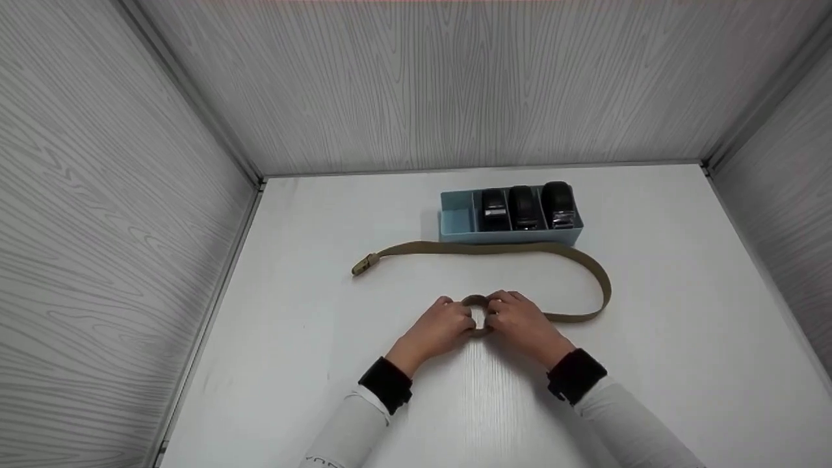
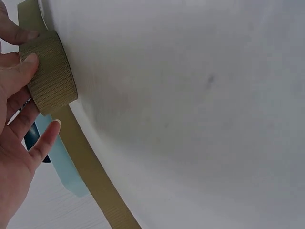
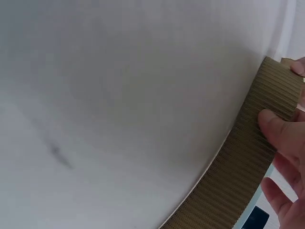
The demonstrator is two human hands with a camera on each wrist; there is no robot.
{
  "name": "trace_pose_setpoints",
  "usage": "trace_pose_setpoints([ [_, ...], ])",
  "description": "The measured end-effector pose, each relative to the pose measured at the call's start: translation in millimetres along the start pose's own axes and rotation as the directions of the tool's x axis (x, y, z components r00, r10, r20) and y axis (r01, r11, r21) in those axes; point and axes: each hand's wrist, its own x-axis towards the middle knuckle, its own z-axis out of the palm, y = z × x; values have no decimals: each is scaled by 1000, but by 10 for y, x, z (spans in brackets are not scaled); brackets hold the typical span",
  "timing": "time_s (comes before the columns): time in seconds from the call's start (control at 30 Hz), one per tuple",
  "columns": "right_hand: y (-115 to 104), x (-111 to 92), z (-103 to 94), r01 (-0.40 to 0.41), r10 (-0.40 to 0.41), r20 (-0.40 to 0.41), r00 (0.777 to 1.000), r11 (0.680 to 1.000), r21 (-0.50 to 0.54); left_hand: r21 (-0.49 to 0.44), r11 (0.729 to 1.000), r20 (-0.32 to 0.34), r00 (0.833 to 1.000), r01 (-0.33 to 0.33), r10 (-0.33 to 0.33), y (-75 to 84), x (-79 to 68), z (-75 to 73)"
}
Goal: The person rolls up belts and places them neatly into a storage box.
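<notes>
A tan webbing belt (image 1: pixel 478 249) lies on edge across the white table in a wide loop, its buckle (image 1: pixel 364 264) at the left end. The other end is bent into a small ring between the two hands. My left hand (image 1: pixel 444 326) pinches the ring's left side, thumb on the ribbed webbing (image 2: pixel 52 76) in the left wrist view. On the ring's right side my right hand (image 1: pixel 523 325) pinches the strap, with its thumb pressed on the ribbed webbing (image 3: pixel 238 138) in the right wrist view. Some fingertips are hidden behind the strap.
Behind the belt stands a light blue divided box (image 1: pixel 457 221). Three dark rolled belts (image 1: pixel 523 208) sit in its compartments, and the leftmost compartment holds nothing. Grey wood-grain panels (image 1: pixel 416 84) close off the table at the back and both sides.
</notes>
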Motion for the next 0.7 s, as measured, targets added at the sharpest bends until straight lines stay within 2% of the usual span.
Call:
trace_pose_setpoints([
  [0.13,-17,26,14,-7,8,-3,1000,998,69,46,998,-41,998,-48,50,3,-10,1],
  [0.2,-14,28,11,0,0,1,1000,995,101,47,996,-53,995,-82,85,-23,-27,-7],
  [0.3,16,20,-5,10,-11,6,1000,992,129,16,995,-61,993,-97,98,-78,-47,-9],
  [0.37,38,10,-12,20,-21,6,1000,990,141,25,995,-46,994,-96,97,-98,-49,-10],
  [0.5,56,-1,6,41,-41,-3,999,993,114,113,991,7,998,-66,65,-64,-21,-32],
  [0.63,33,7,28,14,-14,-11,1000,998,58,174,984,24,999,-24,20,6,6,-47],
  [0.7,18,12,24,-10,12,-18,1000,998,68,175,985,18,1000,-10,7,20,10,-43],
])
